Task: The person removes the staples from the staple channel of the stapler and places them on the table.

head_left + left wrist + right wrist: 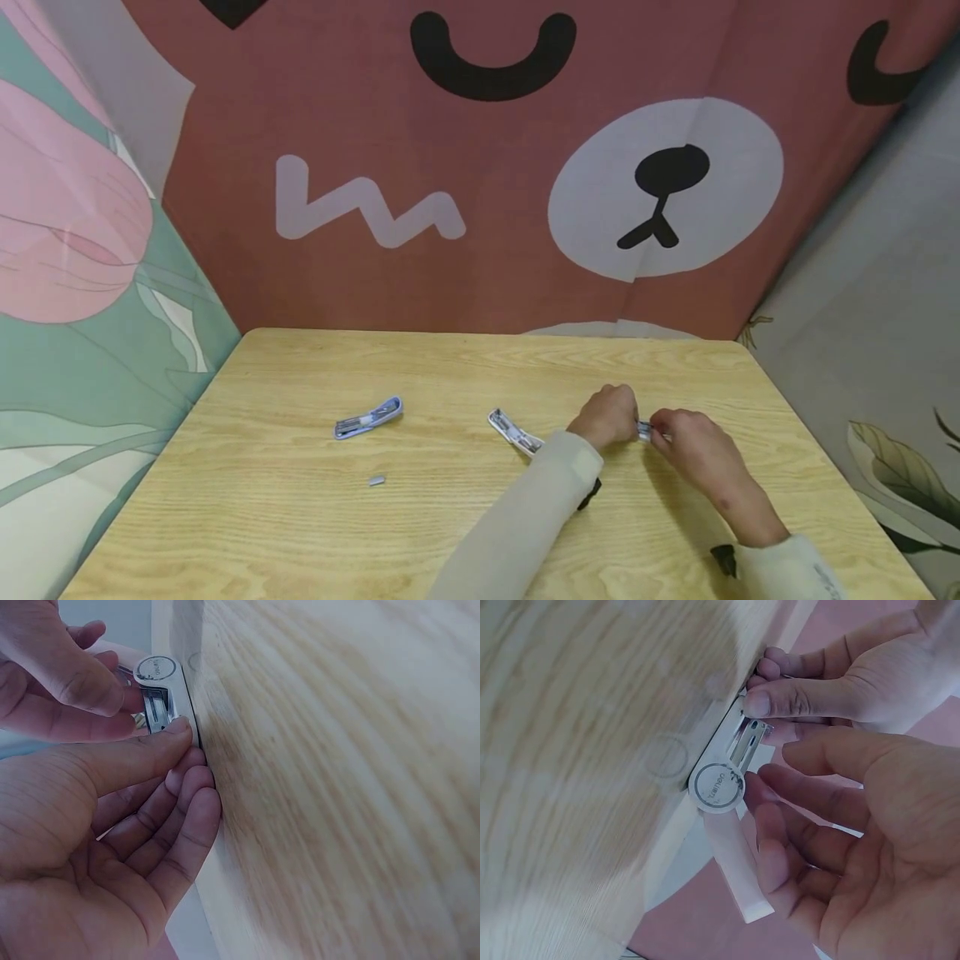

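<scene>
Both hands are at a white, round-ended stapler (718,787), swung open on the right part of the table. My left hand (609,415) pinches one end of its base, with the thumb (176,735) on top near the metal magazine. On the other side, the curled fingers of my right hand (701,450) hold the raised pale arm (739,870) beside the pivot. The right thumb (810,754) stands off the magazine. In the head view the hands hide most of this stapler. Another open white stapler (515,432) lies left of my left forearm, partly covered by it.
An open blue stapler (367,419) lies on the left half of the wooden table (262,517). Nearer the front is a small grey piece (377,481), too small to identify. Printed cloth (360,283) hangs behind the table and along its sides.
</scene>
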